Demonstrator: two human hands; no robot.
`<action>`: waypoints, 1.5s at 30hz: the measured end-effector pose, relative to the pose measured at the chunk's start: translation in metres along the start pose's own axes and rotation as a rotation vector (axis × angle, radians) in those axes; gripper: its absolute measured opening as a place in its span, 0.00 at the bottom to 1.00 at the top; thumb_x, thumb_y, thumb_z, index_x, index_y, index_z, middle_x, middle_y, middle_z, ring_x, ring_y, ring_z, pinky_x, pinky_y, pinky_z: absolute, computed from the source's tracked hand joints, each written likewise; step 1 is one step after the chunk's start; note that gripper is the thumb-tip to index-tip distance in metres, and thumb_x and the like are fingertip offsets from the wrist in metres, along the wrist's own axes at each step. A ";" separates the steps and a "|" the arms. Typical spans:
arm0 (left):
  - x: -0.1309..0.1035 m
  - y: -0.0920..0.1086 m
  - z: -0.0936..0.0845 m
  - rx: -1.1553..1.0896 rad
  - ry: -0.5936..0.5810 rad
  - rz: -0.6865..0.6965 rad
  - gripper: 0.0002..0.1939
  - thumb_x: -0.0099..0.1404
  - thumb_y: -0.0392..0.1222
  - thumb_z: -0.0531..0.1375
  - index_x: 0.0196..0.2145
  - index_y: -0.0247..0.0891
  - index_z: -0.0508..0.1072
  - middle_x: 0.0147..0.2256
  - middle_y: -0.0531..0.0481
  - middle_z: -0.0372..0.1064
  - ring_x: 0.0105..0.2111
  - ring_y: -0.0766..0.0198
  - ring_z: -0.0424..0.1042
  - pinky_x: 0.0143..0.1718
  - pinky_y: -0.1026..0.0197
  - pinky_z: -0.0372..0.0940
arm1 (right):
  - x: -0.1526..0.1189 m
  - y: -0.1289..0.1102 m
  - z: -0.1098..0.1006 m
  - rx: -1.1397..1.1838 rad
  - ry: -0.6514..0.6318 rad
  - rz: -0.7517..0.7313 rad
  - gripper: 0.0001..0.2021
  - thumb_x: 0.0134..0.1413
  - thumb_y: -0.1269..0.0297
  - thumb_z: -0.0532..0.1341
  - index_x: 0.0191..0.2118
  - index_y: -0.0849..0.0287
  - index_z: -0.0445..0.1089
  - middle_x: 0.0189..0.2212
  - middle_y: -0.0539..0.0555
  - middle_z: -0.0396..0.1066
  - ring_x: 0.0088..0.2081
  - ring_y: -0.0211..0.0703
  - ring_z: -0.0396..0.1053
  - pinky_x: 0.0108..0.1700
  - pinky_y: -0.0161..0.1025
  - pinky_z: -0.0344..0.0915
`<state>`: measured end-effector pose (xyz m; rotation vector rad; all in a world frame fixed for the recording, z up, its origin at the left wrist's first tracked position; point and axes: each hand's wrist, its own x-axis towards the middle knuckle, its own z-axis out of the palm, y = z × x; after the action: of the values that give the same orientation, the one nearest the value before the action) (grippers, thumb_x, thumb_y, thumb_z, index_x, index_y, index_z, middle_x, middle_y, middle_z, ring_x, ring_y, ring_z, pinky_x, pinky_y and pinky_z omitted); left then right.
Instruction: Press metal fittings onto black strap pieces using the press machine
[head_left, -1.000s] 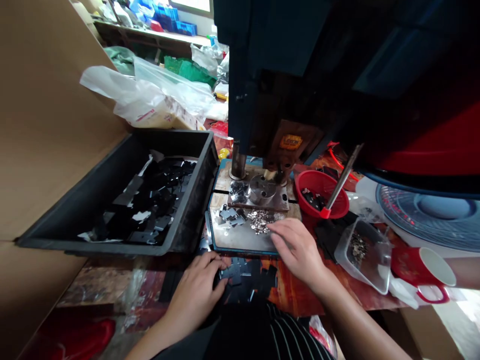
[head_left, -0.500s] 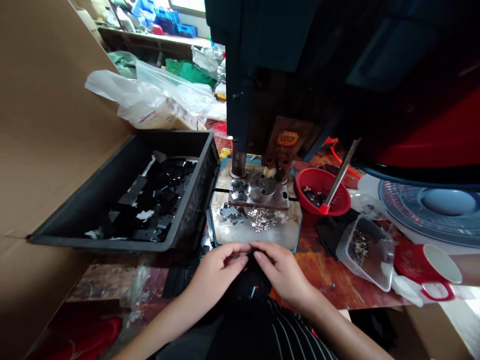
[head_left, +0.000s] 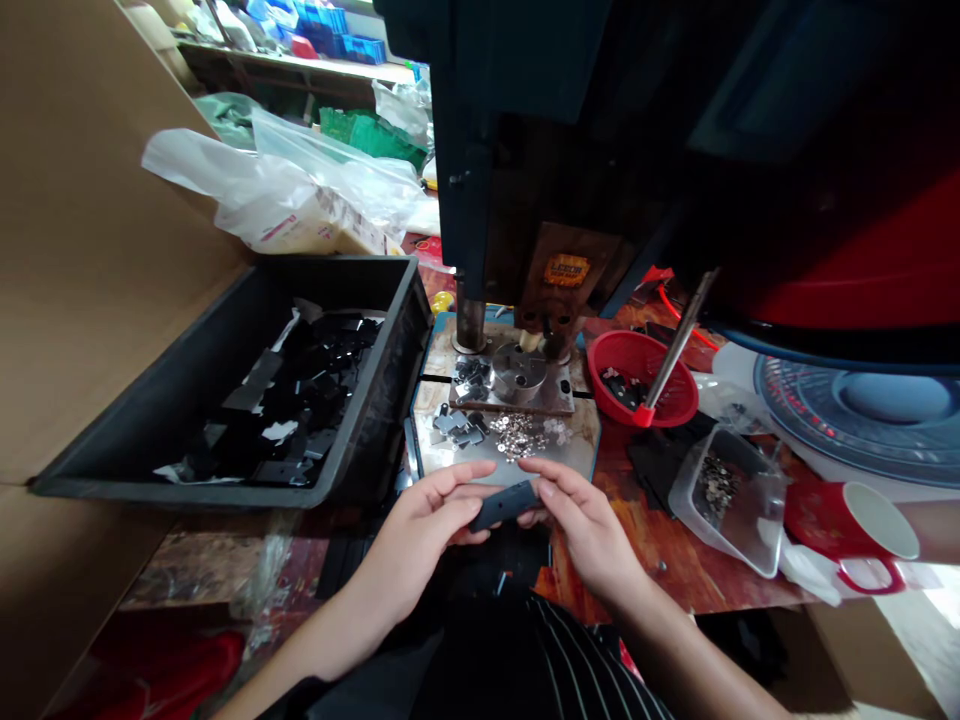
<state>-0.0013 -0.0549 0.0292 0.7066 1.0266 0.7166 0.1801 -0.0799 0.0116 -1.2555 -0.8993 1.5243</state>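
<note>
Between my two hands is a small dark grey flat piece (head_left: pixel 502 506) with a tiny hole in it. My left hand (head_left: pixel 439 515) pinches its left end, and my right hand (head_left: pixel 577 515) grips its right end. Just beyond my fingers is the metal bed (head_left: pixel 484 468) of a press. On it lie small dark plates (head_left: pixel 459 428) and a heap of shiny little metal parts (head_left: pixel 517 436). Behind them, a round steel die (head_left: pixel 517 372) sits on a base plate, with more dark pieces (head_left: pixel 474 379) at its left.
A black bin (head_left: pixel 225 492) of dark flat pieces stands at left. The press head (head_left: pixel 566 270) overhangs the bed. On the right are a red basket (head_left: pixel 679 405), a metal rod (head_left: pixel 684 335), a clear tub (head_left: pixel 739 530) of small parts and a red mug (head_left: pixel 832 520). Cardboard (head_left: pixel 82 230) walls the left side.
My hands have risen slightly and moved apart. The dark grey piece, mostly hidden by my fingers before, now shows its flat face. The view has shifted a little.
</note>
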 end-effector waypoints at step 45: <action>0.123 0.056 0.024 0.976 0.442 0.936 0.08 0.62 0.39 0.57 0.37 0.39 0.75 0.36 0.47 0.71 0.41 0.56 0.68 0.47 0.52 0.61 | 0.131 -0.041 -0.017 -0.812 0.358 -0.739 0.08 0.53 0.62 0.59 0.36 0.56 0.73 0.37 0.56 0.68 0.43 0.47 0.65 0.48 0.46 0.62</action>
<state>0.0518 0.0709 0.0212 2.0186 1.4531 1.2006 0.2000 0.0565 0.0075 -1.4310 -1.5784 0.3181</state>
